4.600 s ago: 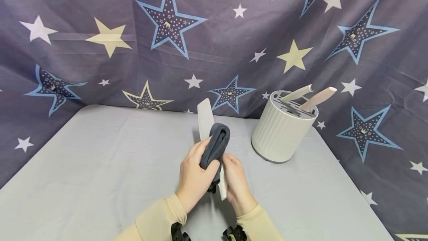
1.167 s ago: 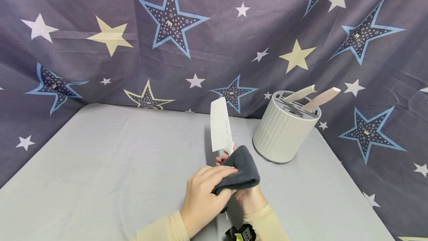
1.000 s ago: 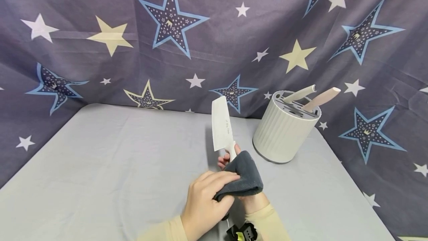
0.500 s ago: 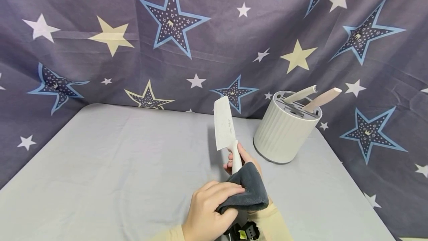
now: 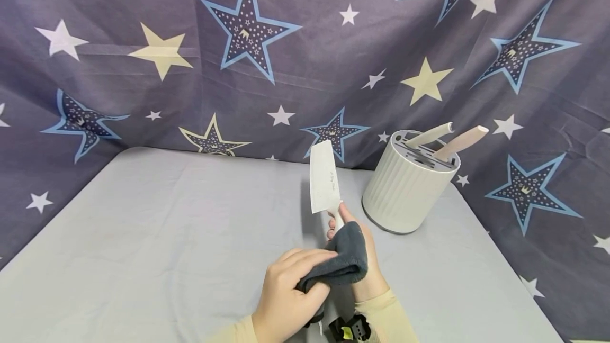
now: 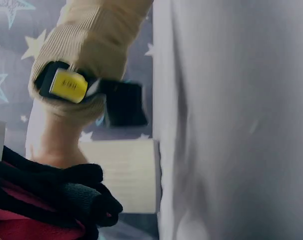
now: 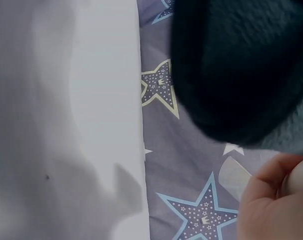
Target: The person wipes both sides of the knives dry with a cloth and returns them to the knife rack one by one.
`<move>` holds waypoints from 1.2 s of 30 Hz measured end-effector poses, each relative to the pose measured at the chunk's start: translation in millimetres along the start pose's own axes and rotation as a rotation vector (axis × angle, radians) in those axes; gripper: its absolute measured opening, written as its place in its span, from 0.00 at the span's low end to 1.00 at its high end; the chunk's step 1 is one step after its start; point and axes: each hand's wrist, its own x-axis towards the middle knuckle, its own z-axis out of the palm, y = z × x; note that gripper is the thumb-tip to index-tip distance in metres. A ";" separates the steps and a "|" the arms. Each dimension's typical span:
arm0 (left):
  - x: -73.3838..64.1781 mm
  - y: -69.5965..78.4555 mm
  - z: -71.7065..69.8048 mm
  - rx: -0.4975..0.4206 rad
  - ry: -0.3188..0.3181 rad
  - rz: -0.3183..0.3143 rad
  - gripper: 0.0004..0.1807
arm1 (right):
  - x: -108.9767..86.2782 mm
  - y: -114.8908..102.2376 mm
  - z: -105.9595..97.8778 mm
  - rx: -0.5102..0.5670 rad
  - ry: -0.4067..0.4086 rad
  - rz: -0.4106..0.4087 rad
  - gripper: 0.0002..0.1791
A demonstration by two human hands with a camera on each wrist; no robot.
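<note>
My right hand [image 5: 370, 263] grips a cleaver by its pale handle, and the white blade [image 5: 325, 179] points up and away from me with small lettering along its spine side. A folded dark grey cloth [image 5: 347, 258] is pinched between the thumb and fingers of my left hand [image 5: 288, 290]. It lies over the lower handle and hides part of it, along with some of the right hand's fingers. In the left wrist view the cloth [image 6: 81, 195] shows a red inner side and a white label. The blade [image 7: 234, 177] appears beyond the cloth in the right wrist view.
A ribbed white knife block [image 5: 402, 195] stands at the back right, with one cream handle [image 5: 430, 134] and one pinkish handle [image 5: 461, 142] leaning out of its slots. Pale grey cloth covers the table [image 5: 143, 237]. A star-patterned curtain [image 5: 305, 83] hangs behind.
Seconds ago the cloth was around the cleaver near its blade; then it slid down the handle. Over the last half second it has moved back up the handle, slightly left.
</note>
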 end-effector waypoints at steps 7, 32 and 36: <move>21.5 -3.8 -7.2 0.013 0.068 -0.014 0.21 | 36.8 27.0 -30.6 0.105 -0.021 -0.139 0.15; 39.4 -19.1 -32.1 -0.019 0.228 -0.282 0.19 | 41.1 31.2 -30.8 -0.084 0.039 -0.030 0.16; 40.6 -17.5 -32.9 -0.014 0.225 -0.278 0.18 | 41.9 30.7 -30.2 -0.080 0.058 -0.032 0.15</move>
